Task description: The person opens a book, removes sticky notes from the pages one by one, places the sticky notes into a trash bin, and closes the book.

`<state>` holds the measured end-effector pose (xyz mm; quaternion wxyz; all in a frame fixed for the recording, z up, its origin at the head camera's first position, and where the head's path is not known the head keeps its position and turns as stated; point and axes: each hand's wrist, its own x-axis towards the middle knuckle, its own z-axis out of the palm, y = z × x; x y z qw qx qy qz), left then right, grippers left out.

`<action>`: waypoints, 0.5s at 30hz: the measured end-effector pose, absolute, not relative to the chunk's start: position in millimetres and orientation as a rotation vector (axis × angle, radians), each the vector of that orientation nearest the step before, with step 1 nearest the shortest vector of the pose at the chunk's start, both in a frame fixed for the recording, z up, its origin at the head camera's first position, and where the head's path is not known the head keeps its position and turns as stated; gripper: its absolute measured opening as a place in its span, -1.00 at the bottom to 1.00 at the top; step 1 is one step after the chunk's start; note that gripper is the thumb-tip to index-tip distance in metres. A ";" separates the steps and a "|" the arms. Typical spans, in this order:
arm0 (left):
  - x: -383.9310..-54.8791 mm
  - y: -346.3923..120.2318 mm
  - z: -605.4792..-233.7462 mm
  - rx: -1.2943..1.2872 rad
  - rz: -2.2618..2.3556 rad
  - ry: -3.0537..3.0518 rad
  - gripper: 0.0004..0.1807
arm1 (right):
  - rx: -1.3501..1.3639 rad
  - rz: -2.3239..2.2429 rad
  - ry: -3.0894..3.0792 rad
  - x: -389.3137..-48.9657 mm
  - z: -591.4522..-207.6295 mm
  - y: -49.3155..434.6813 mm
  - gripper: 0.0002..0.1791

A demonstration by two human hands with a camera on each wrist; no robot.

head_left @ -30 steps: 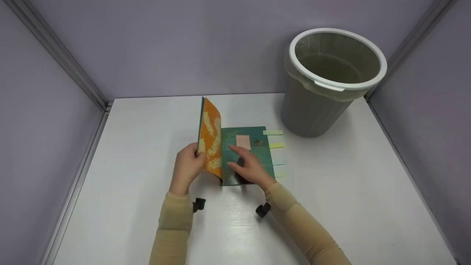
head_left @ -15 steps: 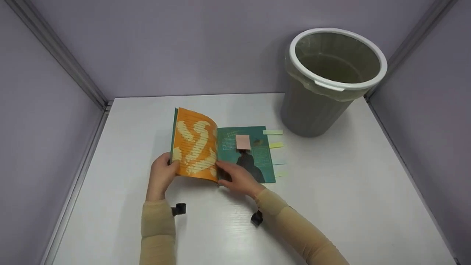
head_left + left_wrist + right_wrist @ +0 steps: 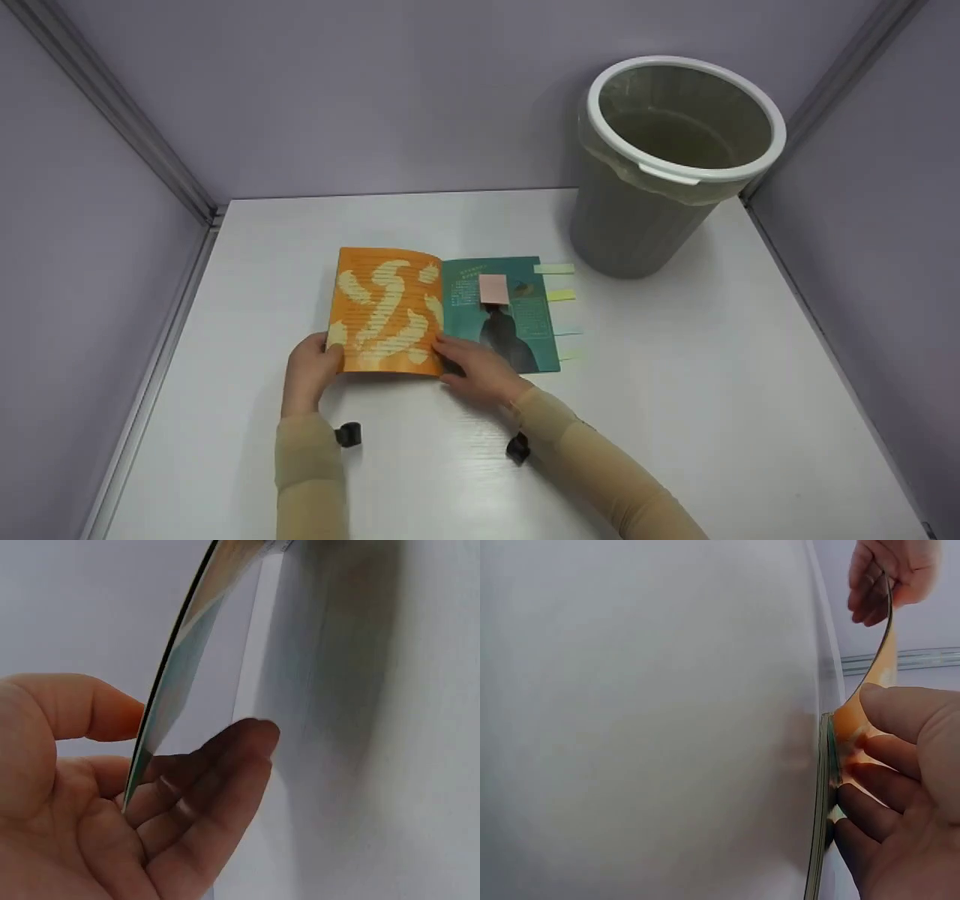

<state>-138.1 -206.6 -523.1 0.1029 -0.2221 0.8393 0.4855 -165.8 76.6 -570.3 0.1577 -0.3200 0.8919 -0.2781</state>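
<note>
A thin book [image 3: 517, 277] lies spread on the white table, an orange left page [image 3: 386, 330] with pale shapes facing a green right page. On the green page sits a pink sticky note [image 3: 493, 289]. My left hand [image 3: 310, 373] holds the orange leaf at its lower left corner; in the left wrist view the thumb is above the raised leaf [image 3: 169, 667] and the fingers extend beneath. Down by the fold, my right hand [image 3: 484, 369] touches the book with loosely bent fingers. In the right wrist view, the leaf curves up from the page stack [image 3: 819, 802].
Sticky tabs, including a pale green one [image 3: 556, 269] and a yellow one [image 3: 561, 295], stick out past the book's right edge. A grey bin [image 3: 626, 232] with a white rim and plastic liner stands at the back right. Lilac walls [image 3: 375, 97] surround the table.
My left hand has swung the orange leaf leftward and down from nearly upright to almost flat. My right hand has shifted from beside the pink note down to the fold.
</note>
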 end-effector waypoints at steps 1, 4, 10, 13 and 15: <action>-138.7 -206.8 -523.5 -0.653 1.398 2.484 -0.40 | -0.924 -0.789 2.552 -165.7 -570.3 76.7 -0.30; -141.5 -204.3 -522.8 -0.634 1.297 2.527 -0.34 | -0.943 -0.772 2.557 -165.3 -570.8 77.1 -0.31; -152.0 -181.1 -520.2 -0.515 1.262 2.656 -0.33 | -0.921 -0.788 2.535 -163.7 -572.2 78.4 -0.31; -156.8 -161.9 -523.8 -0.346 1.217 2.776 -0.34 | -0.920 -0.798 2.538 -163.1 -573.0 79.0 -0.31; -159.5 -149.7 -528.0 -0.224 1.132 2.859 -0.33 | -0.930 -0.798 2.541 -163.1 -573.8 79.4 -0.31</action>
